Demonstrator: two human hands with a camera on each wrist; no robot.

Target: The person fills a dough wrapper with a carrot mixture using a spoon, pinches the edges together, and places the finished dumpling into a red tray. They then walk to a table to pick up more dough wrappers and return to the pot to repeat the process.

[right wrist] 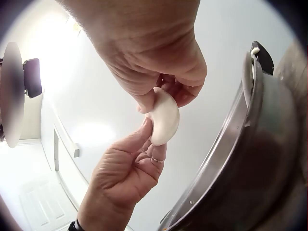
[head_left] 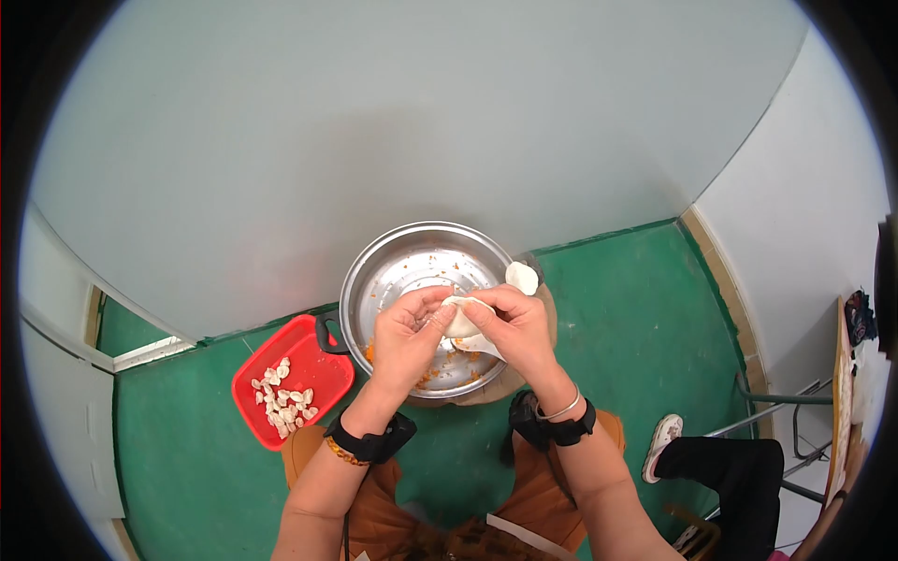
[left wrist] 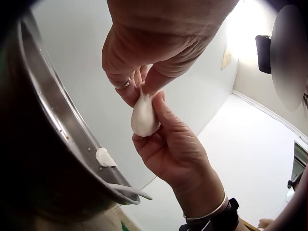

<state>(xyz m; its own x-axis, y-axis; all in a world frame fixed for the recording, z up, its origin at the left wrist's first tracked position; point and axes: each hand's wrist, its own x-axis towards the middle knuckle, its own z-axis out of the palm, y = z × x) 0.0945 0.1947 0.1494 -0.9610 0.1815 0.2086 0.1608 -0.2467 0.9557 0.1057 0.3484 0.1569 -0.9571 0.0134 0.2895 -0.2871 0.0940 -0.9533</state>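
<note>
A folded, half-moon dumpling (head_left: 461, 325) of white dough is pinched between both hands above a wide steel pot (head_left: 372, 280). My left hand (head_left: 402, 344) grips one end with thumb and fingers. At the other end, my right hand (head_left: 524, 335) presses the edge together with its thumb and fingertips. The left wrist view shows the plump, smooth belly of the dumpling (left wrist: 144, 119) hanging down from the fingers. In the right wrist view the dumpling (right wrist: 166, 120) appears as a closed crescent. Below the right hand a white spoon (head_left: 479, 347) lies in the pot, amid orange filling bits.
A flat round dough wrapper (head_left: 521, 278) lies at the pot's right rim. Left of the pot, a red basin (head_left: 245, 397) holds several small, pale dumplings (head_left: 284, 400). A grey panel (head_left: 449, 122) stands close behind. At right are another person's leg (head_left: 739, 467) and a table edge (head_left: 839, 411).
</note>
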